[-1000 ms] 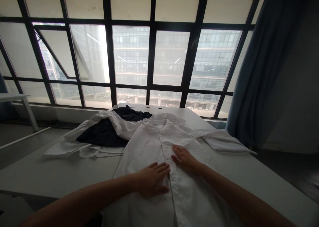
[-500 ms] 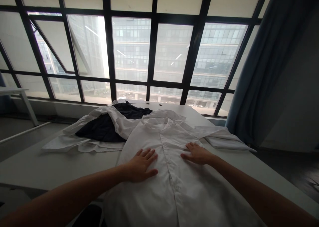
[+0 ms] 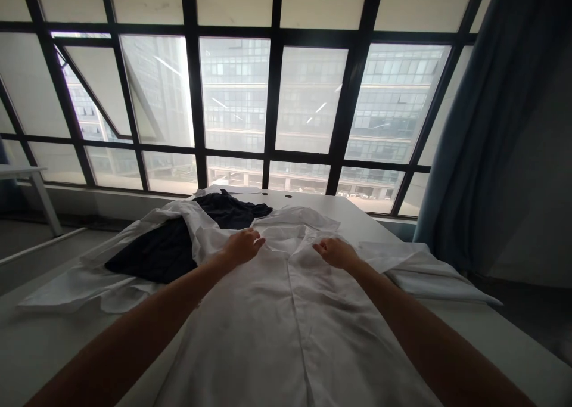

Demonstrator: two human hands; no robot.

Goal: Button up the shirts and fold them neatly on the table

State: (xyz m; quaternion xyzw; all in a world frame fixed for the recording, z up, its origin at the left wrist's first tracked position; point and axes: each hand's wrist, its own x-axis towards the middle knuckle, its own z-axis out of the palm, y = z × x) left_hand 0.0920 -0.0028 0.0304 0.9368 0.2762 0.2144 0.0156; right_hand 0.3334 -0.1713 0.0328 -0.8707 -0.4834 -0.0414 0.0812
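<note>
A white shirt [image 3: 268, 317] lies front up along the table, its collar [image 3: 286, 235] at the far end and its front placket running toward me. My left hand [image 3: 242, 245] is closed on the cloth at the shirt's left shoulder, thumb pointing inward. At the right shoulder, my right hand [image 3: 335, 252] also has its fingers curled into the fabric. Both hands sit at about the same distance, one on each side of the collar. The fingertips are partly hidden by the hands themselves.
Left of the shirt, a dark garment [image 3: 154, 252] lies among rumpled white clothes [image 3: 58, 291]. Folded white cloth [image 3: 438, 276] rests on the right part of the white table [image 3: 504, 335]. Beyond stand large windows, with a blue curtain [image 3: 465, 145] at right.
Both hands have moved forward from lying flat on the shirt's chest to its shoulders, and their fingers have closed on the cloth. The view has shifted slightly.
</note>
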